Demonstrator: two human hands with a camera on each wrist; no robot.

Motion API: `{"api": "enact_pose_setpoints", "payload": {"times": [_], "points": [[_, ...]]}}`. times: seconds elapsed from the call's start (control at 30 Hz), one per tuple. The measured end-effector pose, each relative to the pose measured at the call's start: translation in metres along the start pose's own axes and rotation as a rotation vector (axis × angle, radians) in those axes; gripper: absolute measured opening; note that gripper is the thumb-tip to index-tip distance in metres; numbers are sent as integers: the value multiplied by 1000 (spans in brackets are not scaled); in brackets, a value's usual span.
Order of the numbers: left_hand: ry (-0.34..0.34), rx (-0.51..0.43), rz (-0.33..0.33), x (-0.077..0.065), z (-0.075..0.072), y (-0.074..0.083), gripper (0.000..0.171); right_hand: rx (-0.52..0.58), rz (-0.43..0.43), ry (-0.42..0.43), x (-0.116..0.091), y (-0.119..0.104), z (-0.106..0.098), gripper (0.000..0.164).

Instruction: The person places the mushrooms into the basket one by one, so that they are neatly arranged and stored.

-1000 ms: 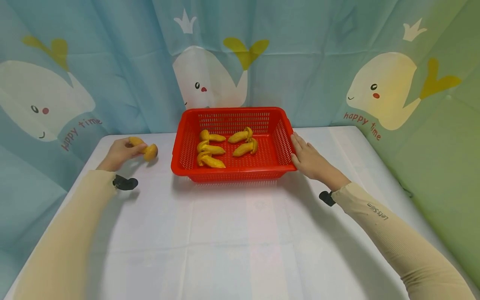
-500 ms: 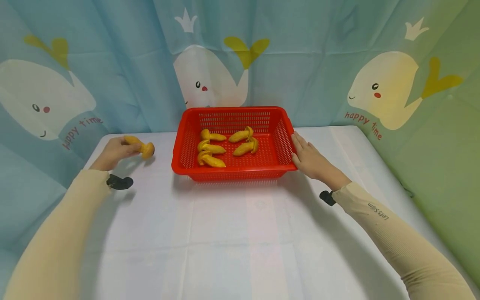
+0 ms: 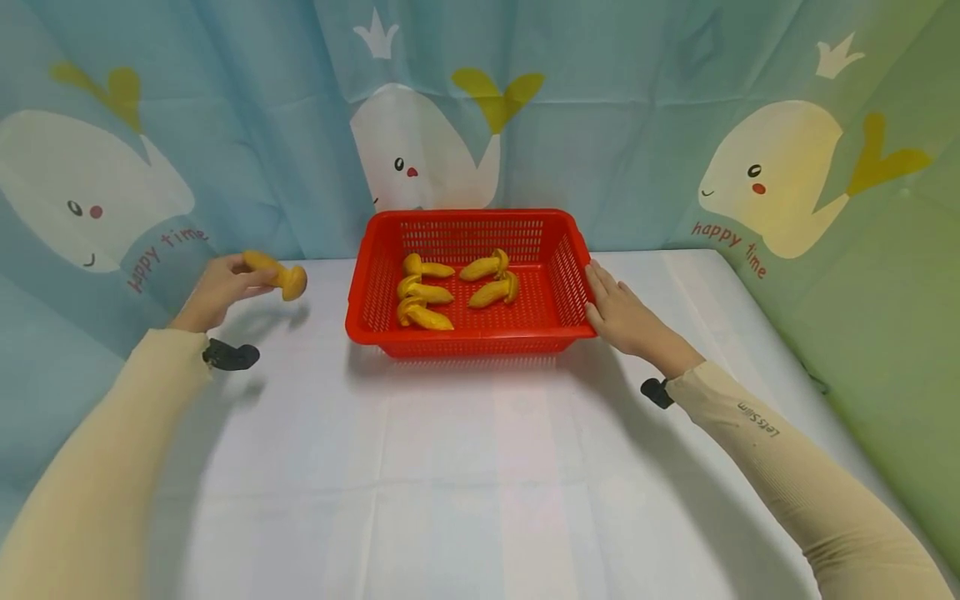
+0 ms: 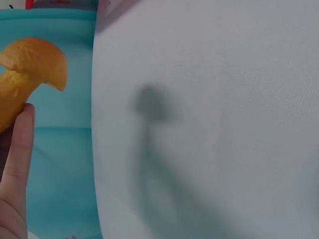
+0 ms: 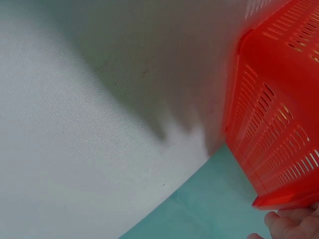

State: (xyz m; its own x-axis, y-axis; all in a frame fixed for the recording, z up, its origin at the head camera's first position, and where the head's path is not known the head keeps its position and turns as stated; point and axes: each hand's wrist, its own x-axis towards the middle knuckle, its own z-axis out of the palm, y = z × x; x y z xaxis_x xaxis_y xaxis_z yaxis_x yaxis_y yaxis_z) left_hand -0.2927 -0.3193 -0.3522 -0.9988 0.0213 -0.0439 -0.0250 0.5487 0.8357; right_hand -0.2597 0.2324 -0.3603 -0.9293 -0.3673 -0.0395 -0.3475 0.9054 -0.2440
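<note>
My left hand (image 3: 217, 292) pinches a yellow mushroom (image 3: 272, 270) by its stem, its brownish cap toward the basket. The mushroom is held above the table's back left corner, and its shadow falls on the cloth. In the left wrist view the mushroom's cap (image 4: 40, 59) shows beyond my thumb or finger. At the back centre stands a red plastic basket (image 3: 480, 337) with slotted walls. Several yellow mushrooms (image 3: 425, 315) lie in it, some at the left and two near the middle. My right hand (image 3: 624, 318) rests with straight fingers against the basket's right rim.
A white cloth covers the table (image 3: 465, 467). Behind it hangs a blue-green curtain (image 3: 615, 167) printed with whales, close to the basket's back and the table's sides. A small black wrist camera (image 3: 231, 355) sits at the left sleeve, another black camera (image 3: 656, 392) at the right.
My left hand has lifted the mushroom and moved it slightly left and toward the back. The right hand stays at the basket's rim, and the mushrooms in the basket have not moved.
</note>
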Motion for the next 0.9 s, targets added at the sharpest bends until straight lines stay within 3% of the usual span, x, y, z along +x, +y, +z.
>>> {"api": "enact_pose_setpoints", "payload": {"times": [0.3, 0.53, 0.7, 0.9], "points": [[43, -41, 59, -4, -7, 14, 46, 0, 6, -3, 1, -1, -1, 63], [73, -147, 103, -7, -11, 24, 3, 1, 4, -3, 1, -1, -1, 64], [99, -170, 118, -7, -12, 32, 6, 6, 0, -2, 1, 0, -1, 63], [139, -240, 73, -6, -7, 43, 16, 7, -3, -2, 1, 0, 0, 63]]}}
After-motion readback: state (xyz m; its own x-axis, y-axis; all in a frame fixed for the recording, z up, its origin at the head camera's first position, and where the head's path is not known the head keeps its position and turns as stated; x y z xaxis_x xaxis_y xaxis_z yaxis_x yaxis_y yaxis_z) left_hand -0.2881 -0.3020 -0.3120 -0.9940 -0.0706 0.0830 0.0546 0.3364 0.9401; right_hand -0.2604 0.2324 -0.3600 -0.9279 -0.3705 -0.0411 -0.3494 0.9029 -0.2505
